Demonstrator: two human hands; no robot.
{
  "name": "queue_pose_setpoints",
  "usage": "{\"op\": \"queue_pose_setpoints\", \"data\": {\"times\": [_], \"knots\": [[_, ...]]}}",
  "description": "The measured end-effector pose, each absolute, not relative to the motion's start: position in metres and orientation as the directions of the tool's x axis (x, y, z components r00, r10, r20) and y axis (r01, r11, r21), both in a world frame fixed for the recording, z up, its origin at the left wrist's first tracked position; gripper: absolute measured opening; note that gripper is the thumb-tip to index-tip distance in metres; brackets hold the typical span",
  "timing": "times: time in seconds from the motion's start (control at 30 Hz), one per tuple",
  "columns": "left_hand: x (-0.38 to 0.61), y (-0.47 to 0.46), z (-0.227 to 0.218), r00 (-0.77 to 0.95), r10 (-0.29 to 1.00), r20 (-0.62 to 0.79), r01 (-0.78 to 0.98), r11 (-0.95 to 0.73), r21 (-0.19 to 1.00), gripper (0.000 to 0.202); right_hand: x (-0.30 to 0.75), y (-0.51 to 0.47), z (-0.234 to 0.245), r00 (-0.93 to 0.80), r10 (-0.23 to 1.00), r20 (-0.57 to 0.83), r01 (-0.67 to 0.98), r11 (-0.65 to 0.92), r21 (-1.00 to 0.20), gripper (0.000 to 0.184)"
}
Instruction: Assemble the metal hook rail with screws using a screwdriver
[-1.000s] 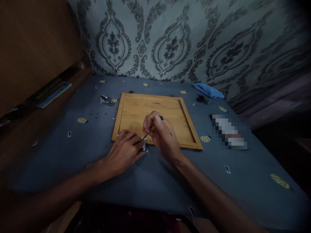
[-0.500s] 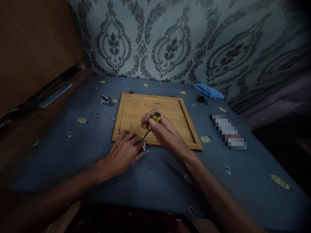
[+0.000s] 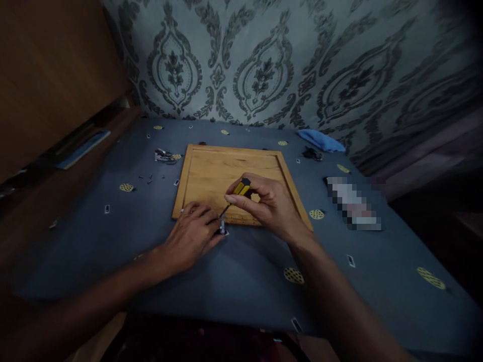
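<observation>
A framed wooden panel [image 3: 234,173], like a small cabinet door, lies flat on the patterned blue cloth. My right hand [image 3: 267,203] grips a yellow-and-black screwdriver [image 3: 240,190] between thumb and fingers, tilted with its shaft pointing down and left. The screwdriver's tip reaches a shiny metal hinge [image 3: 223,229] at the panel's near edge. My left hand [image 3: 194,229] lies over that edge, its closed fingers on top and thumb below, holding the hinge, which is partly hidden by the fingers.
Left of the panel are more metal hinges [image 3: 166,156] and several small screws [image 3: 150,179]. A blue cloth [image 3: 321,141] and a dark object [image 3: 312,154] sit at the back right. A pixelated item [image 3: 354,203] lies on the right. Wooden furniture [image 3: 60,75] borders the left.
My right hand has shifted to the right and turned around the screwdriver, with its fingers now more opened out. The screwdriver leans further right. My left hand stays at the panel's edge.
</observation>
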State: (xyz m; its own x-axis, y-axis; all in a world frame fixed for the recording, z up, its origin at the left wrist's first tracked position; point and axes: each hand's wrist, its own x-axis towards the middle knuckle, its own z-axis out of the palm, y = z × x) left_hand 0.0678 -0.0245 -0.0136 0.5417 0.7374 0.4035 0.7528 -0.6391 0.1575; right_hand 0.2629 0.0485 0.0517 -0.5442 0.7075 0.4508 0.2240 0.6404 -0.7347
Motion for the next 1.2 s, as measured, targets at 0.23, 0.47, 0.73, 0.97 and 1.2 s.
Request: {"op": "queue_pose_setpoints", "data": {"times": [0.23,0.47,0.73,0.97,1.2], "knots": [[0.068,-0.025,-0.012,0.534,0.735,0.417,0.747,-0.641,0.174,0.016,0.257,0.046,0.038,-0.351,0.748,0.564,0.438,0.663,-0.607,0.050],[0.068,-0.025,-0.011,0.541,0.742,0.396,0.746,-0.641,0.181,0.015,0.255,0.043,0.035,-0.249,0.815,0.523,0.387,0.579,-0.718,0.041],[0.068,-0.024,-0.012,0.546,0.737,0.398,0.744,-0.645,0.176,0.017,0.254,0.041,0.034,-0.249,0.824,0.510,0.372,0.567,-0.735,0.042],[0.068,-0.025,-0.011,0.542,0.740,0.397,0.745,-0.642,0.180,0.017,0.252,0.041,0.031,-0.281,0.815,0.506,0.378,0.579,-0.723,0.043],[0.068,-0.024,-0.012,0.547,0.736,0.398,0.748,-0.643,0.161,0.017,0.254,0.042,0.032,-0.337,0.787,0.517,0.385,0.617,-0.687,0.044]]}}
